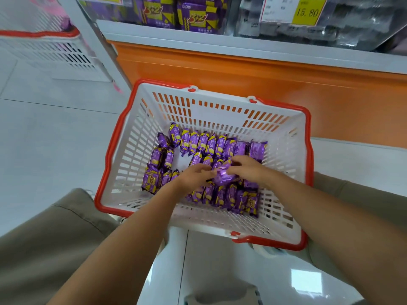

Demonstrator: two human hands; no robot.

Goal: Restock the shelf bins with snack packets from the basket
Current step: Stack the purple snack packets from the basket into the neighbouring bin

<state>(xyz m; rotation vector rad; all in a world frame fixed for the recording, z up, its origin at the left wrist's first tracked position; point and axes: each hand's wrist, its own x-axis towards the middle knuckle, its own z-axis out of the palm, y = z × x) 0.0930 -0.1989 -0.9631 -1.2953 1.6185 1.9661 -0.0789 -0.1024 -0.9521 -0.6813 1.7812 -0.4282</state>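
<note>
A white basket with a red rim (141,133) stands on the floor before the shelf. Several purple snack packets (204,143) lie in rows on its bottom. Both my hands are down inside it. My right hand (248,169) grips a purple packet (223,176) lifted a little above the rows. My left hand (193,178) touches the same packet from the left, fingers curled at its edge. Above, a clear shelf bin (193,16) holds bigger purple packets of the same brand.
The shelf has an orange base panel (242,73) right behind the basket. A second white basket (44,45) sits at the upper left. A neighbouring bin (341,25) holds silvery packets under a yellow price tag (307,11). My knees flank the basket on the pale tiled floor.
</note>
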